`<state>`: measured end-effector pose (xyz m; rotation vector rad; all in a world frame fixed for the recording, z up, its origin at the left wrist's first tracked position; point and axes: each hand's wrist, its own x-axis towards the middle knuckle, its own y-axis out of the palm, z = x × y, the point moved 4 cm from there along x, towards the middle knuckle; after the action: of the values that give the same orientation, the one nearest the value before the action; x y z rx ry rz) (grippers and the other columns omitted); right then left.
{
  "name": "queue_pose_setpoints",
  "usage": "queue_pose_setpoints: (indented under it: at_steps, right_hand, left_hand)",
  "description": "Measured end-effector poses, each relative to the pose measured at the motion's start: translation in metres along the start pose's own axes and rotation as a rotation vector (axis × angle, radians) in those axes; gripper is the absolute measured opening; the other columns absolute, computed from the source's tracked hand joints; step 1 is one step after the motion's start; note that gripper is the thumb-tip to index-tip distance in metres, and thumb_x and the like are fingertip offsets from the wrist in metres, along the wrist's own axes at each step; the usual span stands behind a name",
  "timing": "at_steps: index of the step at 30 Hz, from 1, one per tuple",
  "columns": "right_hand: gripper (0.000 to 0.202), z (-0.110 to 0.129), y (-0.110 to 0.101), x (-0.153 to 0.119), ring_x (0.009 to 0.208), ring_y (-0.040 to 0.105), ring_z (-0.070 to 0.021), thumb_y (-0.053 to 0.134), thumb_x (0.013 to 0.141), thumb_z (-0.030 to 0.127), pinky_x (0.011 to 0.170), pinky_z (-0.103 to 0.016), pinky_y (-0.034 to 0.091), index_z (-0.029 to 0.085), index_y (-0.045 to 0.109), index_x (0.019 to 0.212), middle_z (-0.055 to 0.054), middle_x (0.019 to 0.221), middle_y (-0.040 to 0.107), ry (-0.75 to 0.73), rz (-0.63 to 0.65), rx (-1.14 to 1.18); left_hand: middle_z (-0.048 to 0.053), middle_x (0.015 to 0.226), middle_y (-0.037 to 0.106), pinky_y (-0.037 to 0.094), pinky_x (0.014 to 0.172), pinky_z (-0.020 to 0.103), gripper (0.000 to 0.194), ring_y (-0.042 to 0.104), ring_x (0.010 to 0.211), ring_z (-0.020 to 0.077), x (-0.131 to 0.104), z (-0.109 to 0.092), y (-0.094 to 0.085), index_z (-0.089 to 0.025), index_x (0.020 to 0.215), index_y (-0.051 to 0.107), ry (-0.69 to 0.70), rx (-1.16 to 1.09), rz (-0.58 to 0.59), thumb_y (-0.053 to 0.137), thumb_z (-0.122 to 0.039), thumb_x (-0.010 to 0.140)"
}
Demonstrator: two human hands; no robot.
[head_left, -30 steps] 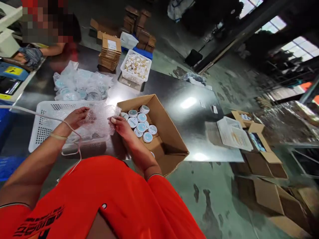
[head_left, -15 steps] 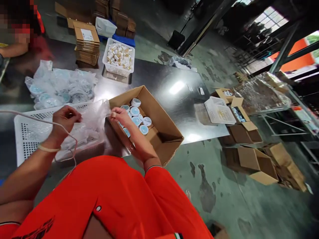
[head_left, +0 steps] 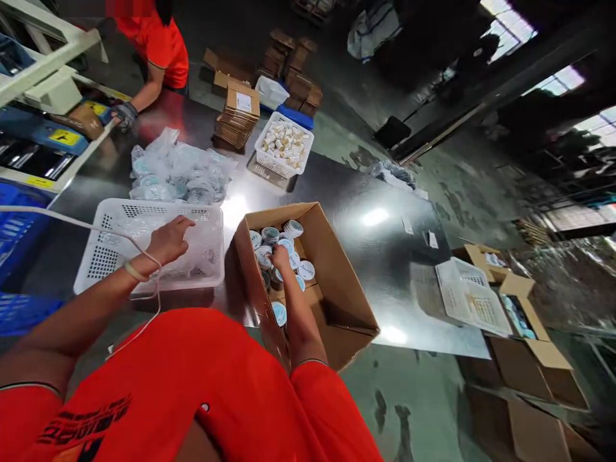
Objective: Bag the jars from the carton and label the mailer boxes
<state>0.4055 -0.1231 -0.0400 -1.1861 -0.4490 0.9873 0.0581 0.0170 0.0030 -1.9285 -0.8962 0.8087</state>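
Note:
My right hand [head_left: 279,258] reaches into an open cardboard box [head_left: 341,282], its fingers bent down among round jars [head_left: 305,269] with white and pale blue lids. The fingers appear closed on one jar, mostly hidden beneath them. My left hand [head_left: 169,241] hovers over a white perforated basket [head_left: 89,273] holding clear plastic bags [head_left: 199,253]. Its fingers are partly bent and apart, with nothing visible in them. Beyond the basket lies a heap of bagged jars [head_left: 178,170].
A white cord [head_left: 110,232] crosses my left forearm. On the metal table [head_left: 375,250] stand a basket of small bottles [head_left: 283,144] and a stack of folded cartons [head_left: 238,112]. A white basket [head_left: 471,295] sits at the right edge. A person [head_left: 163,54] is at the far left.
My right hand has gone from the plastic bag at the basket's edge down into the box. My left hand has opened somewhat. The view has swung left, bringing more of the other person in.

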Motion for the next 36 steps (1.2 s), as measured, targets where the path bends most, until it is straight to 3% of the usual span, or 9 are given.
queue_pose_setpoints:
  at_steps: [5, 8, 10, 16, 21, 27, 30, 33, 36]
  right_hand:
    - [0.035, 0.038, -0.038, -0.025, 0.099, 0.072, -0.0242, 0.055, 0.111, 0.046, 0.086, -0.036, 0.062, 0.020, 0.057, 0.135, -0.013, 0.122, 0.071, -0.172, -0.210, 0.577]
    - [0.050, 0.097, -0.012, -0.043, 0.072, 0.070, -0.0164, 0.058, 0.110, 0.069, 0.062, -0.027, 0.057, 0.029, 0.050, 0.140, -0.002, 0.107, 0.069, -0.448, 0.093, 0.981]
    - [0.046, 0.129, 0.006, -0.050, 0.068, 0.070, -0.0152, 0.060, 0.112, 0.063, 0.058, -0.025, 0.054, 0.031, 0.052, 0.144, -0.001, 0.108, 0.071, -0.501, 0.226, 0.883]
    - [0.052, 0.172, 0.002, -0.047, 0.103, 0.080, -0.0312, 0.070, 0.114, 0.041, 0.088, -0.037, 0.060, 0.032, 0.064, 0.165, -0.014, 0.124, 0.080, -0.444, 0.156, -0.123]
    - [0.065, 0.174, -0.011, -0.037, 0.090, 0.077, -0.0247, 0.077, 0.110, 0.049, 0.083, -0.034, 0.061, 0.032, 0.060, 0.171, -0.013, 0.139, 0.079, -0.580, -0.006, 0.242]
    - [0.047, 0.131, -0.005, -0.051, 0.076, 0.067, -0.0183, 0.067, 0.110, 0.046, 0.075, -0.034, 0.061, 0.024, 0.068, 0.151, -0.014, 0.136, 0.080, -0.573, -0.152, 0.668]
    - [0.042, 0.114, 0.002, -0.064, 0.077, 0.067, -0.0202, 0.069, 0.105, 0.043, 0.079, -0.038, 0.062, 0.023, 0.071, 0.142, -0.013, 0.130, 0.080, -0.499, -0.096, 0.647]
    - [0.038, 0.100, 0.013, -0.075, 0.076, 0.068, -0.0196, 0.068, 0.103, 0.041, 0.078, -0.037, 0.063, 0.022, 0.072, 0.136, -0.012, 0.128, 0.080, -0.410, -0.043, 0.662]
    - [0.034, 0.092, 0.027, -0.085, 0.081, 0.073, -0.0203, 0.068, 0.102, 0.039, 0.079, -0.036, 0.065, 0.022, 0.074, 0.131, -0.011, 0.129, 0.081, -0.353, 0.031, 0.686]
  left_hand:
    - [0.013, 0.152, 0.072, 0.064, 0.101, 0.042, 0.070, 0.078, 0.116, 0.0340, 0.010, 0.004, -0.001, -0.018, 0.144, 0.076, 0.035, -0.142, -0.048, 0.066, -0.018, 0.075]
    - [0.013, 0.144, 0.075, 0.066, 0.101, 0.042, 0.069, 0.079, 0.111, 0.0331, 0.011, -0.010, 0.002, -0.015, 0.141, 0.077, 0.131, -0.219, -0.077, 0.063, -0.022, 0.074]
    - [0.014, 0.143, 0.076, 0.065, 0.108, 0.044, 0.073, 0.077, 0.121, 0.0352, 0.008, -0.017, 0.002, -0.014, 0.143, 0.077, 0.182, -0.271, -0.113, 0.062, -0.022, 0.072]
    - [0.013, 0.157, 0.072, 0.060, 0.122, 0.044, 0.080, 0.071, 0.140, 0.0350, 0.014, -0.015, -0.013, -0.016, 0.150, 0.079, 0.142, -0.312, -0.122, 0.060, -0.017, 0.072]
    - [0.012, 0.132, 0.083, 0.060, 0.116, 0.039, 0.068, 0.076, 0.122, 0.0304, 0.065, -0.002, -0.075, -0.007, 0.141, 0.081, 0.056, -0.395, -0.203, 0.061, -0.010, 0.076]
    - [0.015, 0.139, 0.076, 0.045, 0.129, 0.039, 0.051, 0.065, 0.145, 0.0312, 0.133, 0.027, -0.149, 0.000, 0.136, 0.078, -0.118, -0.230, -0.361, 0.065, 0.003, 0.087]
    - [0.019, 0.166, 0.059, 0.050, 0.123, 0.034, 0.065, 0.055, 0.154, 0.0284, 0.142, 0.024, -0.133, -0.003, 0.157, 0.066, -0.074, -0.241, -0.371, 0.074, -0.004, 0.092]
    - [0.020, 0.170, 0.051, 0.056, 0.110, 0.031, 0.055, 0.058, 0.144, 0.0250, 0.120, 0.013, -0.078, -0.006, 0.153, 0.070, 0.012, -0.243, -0.271, 0.076, -0.023, 0.100]
    - [0.013, 0.123, 0.075, 0.059, 0.101, 0.036, 0.038, 0.071, 0.113, 0.0276, 0.077, 0.004, 0.001, -0.011, 0.119, 0.083, 0.155, -0.122, 0.182, 0.091, -0.026, 0.085]
